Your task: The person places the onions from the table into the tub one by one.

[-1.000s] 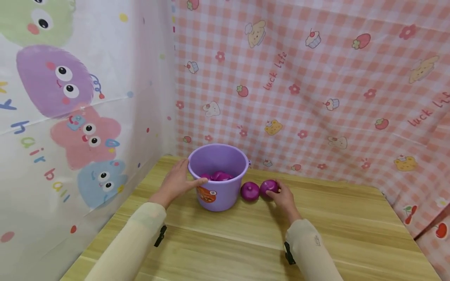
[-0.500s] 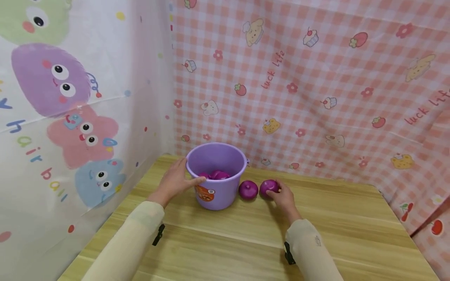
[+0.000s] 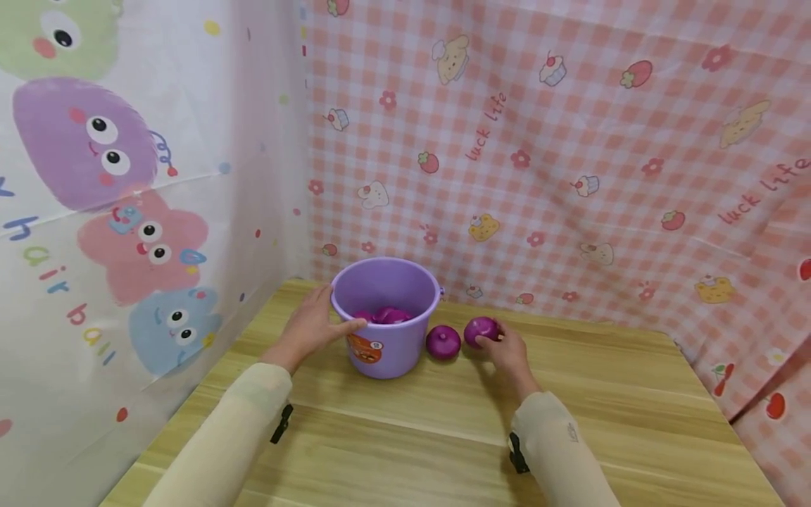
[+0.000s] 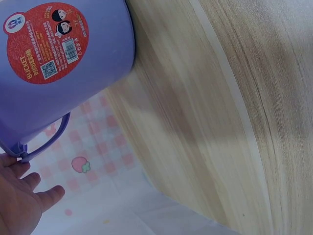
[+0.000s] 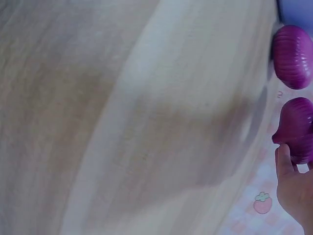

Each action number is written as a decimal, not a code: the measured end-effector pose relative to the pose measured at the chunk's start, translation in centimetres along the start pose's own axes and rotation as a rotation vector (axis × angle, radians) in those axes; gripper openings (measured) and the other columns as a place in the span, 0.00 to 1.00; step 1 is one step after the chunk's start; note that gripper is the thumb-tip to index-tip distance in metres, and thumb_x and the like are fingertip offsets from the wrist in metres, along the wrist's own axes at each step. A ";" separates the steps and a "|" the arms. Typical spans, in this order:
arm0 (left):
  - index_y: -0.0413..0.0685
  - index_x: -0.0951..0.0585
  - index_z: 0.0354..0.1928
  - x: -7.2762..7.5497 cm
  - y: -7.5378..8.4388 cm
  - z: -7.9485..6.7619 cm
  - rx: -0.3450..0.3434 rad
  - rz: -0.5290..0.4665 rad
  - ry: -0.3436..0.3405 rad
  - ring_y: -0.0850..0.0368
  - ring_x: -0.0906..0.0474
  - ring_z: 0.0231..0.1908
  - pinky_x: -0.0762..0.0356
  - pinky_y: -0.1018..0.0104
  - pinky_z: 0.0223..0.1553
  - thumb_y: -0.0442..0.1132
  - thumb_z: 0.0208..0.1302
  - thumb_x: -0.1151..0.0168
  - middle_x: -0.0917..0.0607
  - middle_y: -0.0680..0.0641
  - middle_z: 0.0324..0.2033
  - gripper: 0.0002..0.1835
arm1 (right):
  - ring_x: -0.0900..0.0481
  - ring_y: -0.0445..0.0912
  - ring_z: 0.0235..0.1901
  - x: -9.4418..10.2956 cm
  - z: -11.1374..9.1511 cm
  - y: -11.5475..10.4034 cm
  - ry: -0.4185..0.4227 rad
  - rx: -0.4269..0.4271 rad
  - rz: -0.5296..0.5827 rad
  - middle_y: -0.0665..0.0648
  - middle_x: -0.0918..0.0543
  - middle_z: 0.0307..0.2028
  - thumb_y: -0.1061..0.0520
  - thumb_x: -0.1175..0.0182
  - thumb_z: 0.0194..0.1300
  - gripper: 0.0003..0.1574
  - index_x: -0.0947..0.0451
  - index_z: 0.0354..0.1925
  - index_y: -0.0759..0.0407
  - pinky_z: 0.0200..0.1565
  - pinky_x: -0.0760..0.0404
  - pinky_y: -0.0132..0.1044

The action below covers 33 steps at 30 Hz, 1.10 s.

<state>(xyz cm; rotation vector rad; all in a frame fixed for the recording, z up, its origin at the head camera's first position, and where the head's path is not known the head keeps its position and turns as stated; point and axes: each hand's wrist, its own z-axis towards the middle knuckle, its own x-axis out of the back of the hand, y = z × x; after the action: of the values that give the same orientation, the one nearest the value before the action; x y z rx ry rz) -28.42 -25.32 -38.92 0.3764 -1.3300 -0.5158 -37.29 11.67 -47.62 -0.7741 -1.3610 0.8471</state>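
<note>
A purple bucket (image 3: 405, 352) stands on the table with several red onions (image 3: 389, 315) inside. My left hand (image 3: 307, 329) rests against its left side, thumb along the front rim. In the left wrist view, that hand's extended fingers (image 4: 32, 181) touch the bucket near the handle (image 4: 55, 138). With thumb and fingers, my right hand (image 3: 512, 355) pinches a red onion (image 3: 479, 331), just above the wooden table. Another red onion (image 3: 443, 342) sits between it and the bucket. The right wrist view shows the held onion (image 5: 296, 122) partly, cut off by the frame's edge.
The wooden table (image 3: 418, 443) runs up to a pink checked cloth (image 3: 557, 211) behind the bucket. A white cloth with cartoon figures (image 3: 253, 127) hangs along the left side.
My right hand has raised the onion slightly, widening its gap from the onion beside it. The left hand keeps its place on the bucket. The head view has shifted a little.
</note>
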 end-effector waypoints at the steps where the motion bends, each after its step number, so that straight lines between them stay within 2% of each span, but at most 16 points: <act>1: 0.43 0.49 0.78 0.0 0.0 0.0 -0.002 -0.005 0.000 0.36 0.49 0.73 0.48 0.34 0.69 0.72 0.55 0.36 0.42 0.36 0.74 0.60 | 0.31 0.64 0.64 0.1 0.1 -0.1 0.009 0.011 -0.005 0.74 0.30 0.64 0.56 0.35 0.67 0.42 0.40 0.72 0.69 0.66 0.31 0.54; 6: 0.44 0.49 0.78 0.0 0.1 0.0 0.003 -0.012 0.007 0.36 0.49 0.73 0.48 0.34 0.69 0.68 0.56 0.34 0.42 0.37 0.74 0.58 | 0.28 0.65 0.61 0.7 0.2 -1.3 0.033 0.068 -0.019 0.74 0.29 0.63 0.55 0.35 0.67 0.42 0.39 0.71 0.69 0.62 0.27 0.55; 16: 0.43 0.49 0.78 -0.1 0.2 0.0 0.006 0.010 0.000 0.36 0.49 0.73 0.47 0.34 0.69 0.68 0.58 0.36 0.43 0.36 0.74 0.58 | 0.27 0.65 0.60 2.7 0.2 -4.1 0.068 0.135 0.045 0.74 0.29 0.63 0.54 0.35 0.68 0.42 0.39 0.72 0.67 0.60 0.25 0.54; 23: 0.41 0.48 0.77 0.0 0.3 0.0 -0.008 0.008 0.007 0.35 0.48 0.72 0.47 0.34 0.69 0.70 0.57 0.36 0.42 0.35 0.73 0.58 | 0.24 0.61 0.59 3.3 -0.1 -6.6 0.070 0.149 0.063 0.68 0.28 0.64 0.51 0.34 0.67 0.44 0.39 0.74 0.57 0.55 0.20 0.53; 33: 0.41 0.50 0.78 0.0 0.4 -0.1 -0.007 0.012 0.006 0.34 0.49 0.72 0.48 0.33 0.69 0.67 0.58 0.35 0.43 0.34 0.74 0.58 | 0.25 0.58 0.61 3.3 -0.6 -9.9 0.056 0.158 0.116 0.66 0.29 0.66 0.48 0.34 0.67 0.46 0.42 0.75 0.58 0.57 0.21 0.50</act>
<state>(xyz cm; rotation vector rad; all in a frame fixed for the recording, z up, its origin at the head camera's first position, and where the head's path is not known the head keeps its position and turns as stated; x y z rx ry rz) -28.29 -24.98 -38.71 0.3643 -1.3239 -0.5090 -36.00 9.63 -37.43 -0.7531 -1.1931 1.0040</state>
